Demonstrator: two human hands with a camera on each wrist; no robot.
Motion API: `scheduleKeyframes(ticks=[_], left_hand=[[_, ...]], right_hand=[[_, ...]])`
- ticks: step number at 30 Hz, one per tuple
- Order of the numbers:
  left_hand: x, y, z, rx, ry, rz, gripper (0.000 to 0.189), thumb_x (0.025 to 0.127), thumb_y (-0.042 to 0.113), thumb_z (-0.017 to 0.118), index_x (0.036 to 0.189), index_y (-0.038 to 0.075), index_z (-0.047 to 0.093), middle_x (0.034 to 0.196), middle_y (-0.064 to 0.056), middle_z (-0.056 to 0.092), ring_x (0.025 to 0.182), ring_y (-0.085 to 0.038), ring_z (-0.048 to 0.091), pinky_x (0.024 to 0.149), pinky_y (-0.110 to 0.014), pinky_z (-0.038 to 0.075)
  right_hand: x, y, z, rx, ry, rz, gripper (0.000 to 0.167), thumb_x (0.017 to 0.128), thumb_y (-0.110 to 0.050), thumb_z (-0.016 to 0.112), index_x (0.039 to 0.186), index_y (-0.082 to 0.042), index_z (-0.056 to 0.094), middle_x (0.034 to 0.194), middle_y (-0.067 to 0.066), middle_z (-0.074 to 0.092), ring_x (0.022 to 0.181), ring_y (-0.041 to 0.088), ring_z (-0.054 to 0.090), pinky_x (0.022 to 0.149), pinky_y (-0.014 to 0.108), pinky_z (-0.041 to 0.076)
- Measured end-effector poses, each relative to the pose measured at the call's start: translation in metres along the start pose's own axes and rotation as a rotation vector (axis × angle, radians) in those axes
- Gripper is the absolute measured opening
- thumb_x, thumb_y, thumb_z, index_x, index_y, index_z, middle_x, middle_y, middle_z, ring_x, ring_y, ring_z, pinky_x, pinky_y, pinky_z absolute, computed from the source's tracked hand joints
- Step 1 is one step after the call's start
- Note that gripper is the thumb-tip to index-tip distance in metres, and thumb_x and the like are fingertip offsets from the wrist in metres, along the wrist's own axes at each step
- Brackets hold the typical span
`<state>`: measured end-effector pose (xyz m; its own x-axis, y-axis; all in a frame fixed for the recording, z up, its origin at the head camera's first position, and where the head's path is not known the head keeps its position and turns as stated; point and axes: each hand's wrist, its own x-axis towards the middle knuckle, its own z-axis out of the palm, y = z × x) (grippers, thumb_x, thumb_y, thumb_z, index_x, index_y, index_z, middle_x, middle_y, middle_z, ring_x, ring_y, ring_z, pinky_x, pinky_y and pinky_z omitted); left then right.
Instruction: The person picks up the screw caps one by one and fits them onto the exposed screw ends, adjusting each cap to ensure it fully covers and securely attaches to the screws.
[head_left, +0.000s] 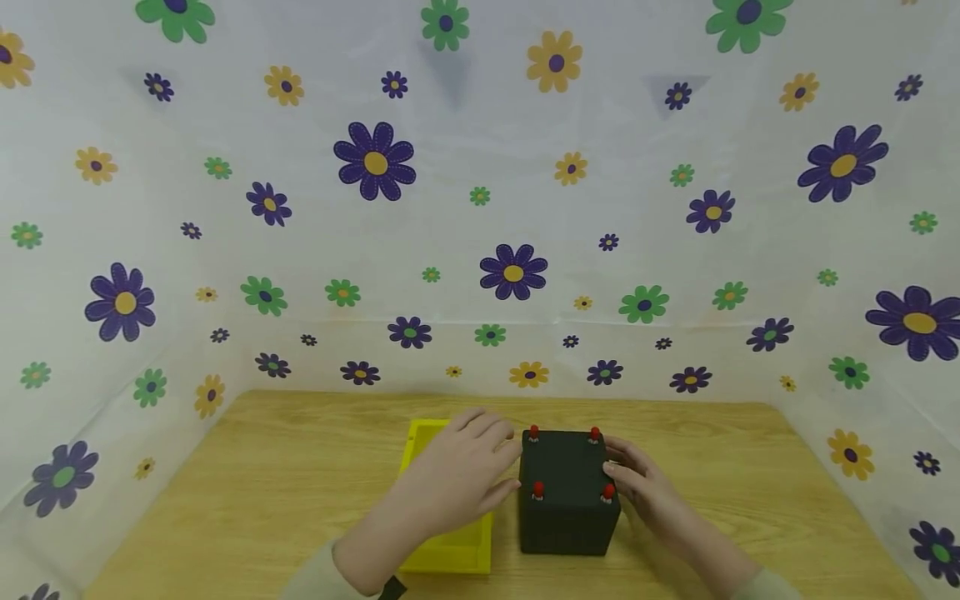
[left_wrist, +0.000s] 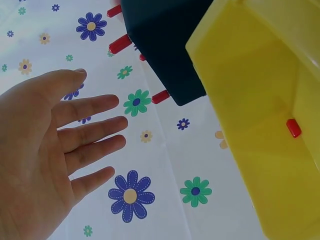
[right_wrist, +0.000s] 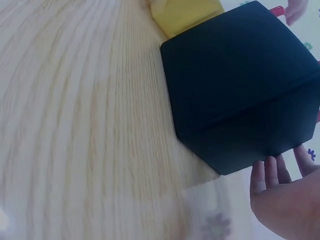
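Note:
A black box point(head_left: 570, 468) stands on the table, with a toggle switch point(head_left: 538, 490) tipped in red near each top corner. My right hand point(head_left: 651, 492) is at the box's right side. Its fingertips point(right_wrist: 270, 172) are right at that side, the fingers loosely bent. Left of the box, my left hand point(head_left: 467, 473) hovers over a yellow tray point(head_left: 483, 546) and hides much of it. In the left wrist view, the palm shows with fingers spread and nothing held. Inside the tray lies a small red cap point(left_wrist: 293, 128).
The wooden table point(head_left: 300, 467) carries the box and tray side by side near its front. White sheeting point(head_left: 480, 225) printed with flowers encloses the table at the back and both sides. A small dark piece point(head_left: 392, 588) shows by the left wrist.

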<state>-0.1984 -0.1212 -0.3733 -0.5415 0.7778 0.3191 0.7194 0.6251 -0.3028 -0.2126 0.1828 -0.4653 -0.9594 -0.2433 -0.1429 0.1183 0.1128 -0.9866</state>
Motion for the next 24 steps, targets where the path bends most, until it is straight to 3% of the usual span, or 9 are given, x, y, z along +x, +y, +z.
scheduleKeyframes(ticks=[3,6,9,14,20,24], left_hand=[[-0.005,-0.002,0.004,-0.003,0.010,-0.003,0.031,0.101,0.047,0.069,0.116,0.020,0.072,0.125,0.001,0.072,0.122,-0.019,0.065,0.117,-0.039,0.050],[-0.011,-0.004,0.008,0.004,0.005,-0.005,0.030,0.102,0.047,0.068,0.115,0.020,0.072,0.123,0.002,0.072,0.119,-0.018,0.065,0.117,-0.038,0.050],[-0.017,-0.005,0.011,0.009,-0.002,-0.006,0.029,0.102,0.046,0.068,0.112,0.020,0.072,0.118,0.002,0.071,0.115,-0.018,0.064,0.115,-0.038,0.051],[-0.028,-0.008,0.012,-0.021,-0.045,-0.044,0.029,0.101,0.044,0.070,0.113,0.018,0.071,0.117,0.002,0.070,0.117,-0.019,0.064,0.115,-0.041,0.052],[-0.044,-0.016,0.017,-0.042,-0.094,-0.093,0.032,0.101,0.044,0.070,0.119,0.017,0.072,0.121,0.000,0.070,0.120,-0.021,0.064,0.114,-0.044,0.052],[-0.054,-0.023,0.020,-0.055,-0.112,-0.127,0.031,0.101,0.044,0.070,0.117,0.017,0.073,0.124,-0.002,0.071,0.121,-0.023,0.065,0.115,-0.047,0.052]], right_hand=[[-0.002,-0.003,-0.007,-0.027,-0.067,-0.017,0.071,0.110,-0.027,0.051,0.167,0.001,0.019,0.171,0.029,0.025,0.150,0.034,0.042,0.114,0.027,0.045],[-0.003,-0.006,-0.013,-0.053,-0.139,-0.038,0.071,0.111,-0.028,0.049,0.167,0.001,0.017,0.171,0.031,0.022,0.153,0.036,0.039,0.108,0.019,0.045],[-0.005,-0.008,-0.018,-0.080,-0.184,-0.051,0.071,0.112,-0.029,0.047,0.168,0.001,0.016,0.172,0.032,0.020,0.154,0.039,0.037,0.112,0.025,0.045],[-0.009,-0.009,-0.026,-0.128,-0.204,-0.054,0.066,0.112,-0.030,0.045,0.166,0.001,0.023,0.170,0.031,0.027,0.147,0.032,0.050,0.117,0.038,0.043],[-0.016,-0.009,-0.033,-0.150,-0.234,-0.042,0.062,0.114,-0.029,0.039,0.164,0.006,0.025,0.168,0.034,0.027,0.151,0.049,0.038,0.116,0.046,0.043],[-0.021,-0.010,-0.038,-0.146,-0.271,-0.018,0.062,0.114,-0.029,0.036,0.163,0.009,0.024,0.167,0.037,0.025,0.151,0.053,0.034,0.119,0.055,0.040]])
